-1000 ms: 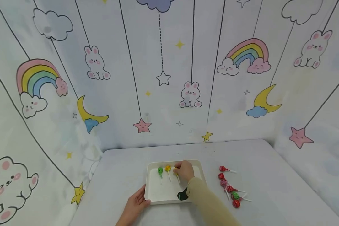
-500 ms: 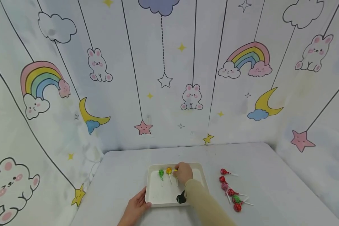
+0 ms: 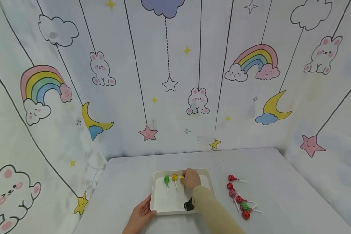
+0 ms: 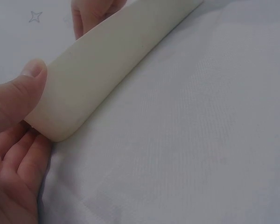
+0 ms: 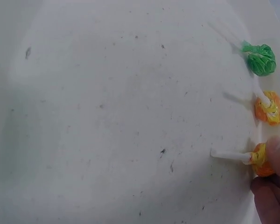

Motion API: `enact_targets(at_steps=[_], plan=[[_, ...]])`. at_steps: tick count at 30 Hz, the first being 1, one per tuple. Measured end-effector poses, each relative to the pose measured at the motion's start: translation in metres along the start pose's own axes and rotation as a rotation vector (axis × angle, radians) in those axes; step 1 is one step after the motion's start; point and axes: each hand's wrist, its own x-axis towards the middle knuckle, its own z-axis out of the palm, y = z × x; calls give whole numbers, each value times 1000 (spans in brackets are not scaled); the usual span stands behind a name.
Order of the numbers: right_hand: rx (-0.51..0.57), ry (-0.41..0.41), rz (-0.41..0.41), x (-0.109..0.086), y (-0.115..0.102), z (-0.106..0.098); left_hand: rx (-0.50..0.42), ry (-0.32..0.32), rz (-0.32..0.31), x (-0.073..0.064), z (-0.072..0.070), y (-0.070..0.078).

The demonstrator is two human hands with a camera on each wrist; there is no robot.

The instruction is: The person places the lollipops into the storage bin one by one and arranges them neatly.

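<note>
Right wrist view, yellow-orange lollipop [image 5: 260, 161] pinched in right grip [image 5: 276, 183], stick [image 5: 231, 156] outside

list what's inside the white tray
A green lollipop, a yellow lollipop and another yellow lollipop, pinched by the right hand. In the head view, that hand and the sleeve hide part of the tray.

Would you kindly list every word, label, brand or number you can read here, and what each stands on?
No text can be read anywhere.
Lollipops: any wrapper print is too small or blurred.
White tray: no lettering shows.
Wall: drawings, plus faint marks too small to read.
</note>
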Motion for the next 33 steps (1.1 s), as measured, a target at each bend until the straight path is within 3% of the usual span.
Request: enact_targets(at_steps=[8,16,33], plan=[[-38,19,3,5,6,8,17,-10,-22,2,-1,-5],[-17,19,22,6,2,8,-15,-22,1,0,-2,-4],[-9,33,-33,4,-1,5,-11,-6,-14,0,-2,0]])
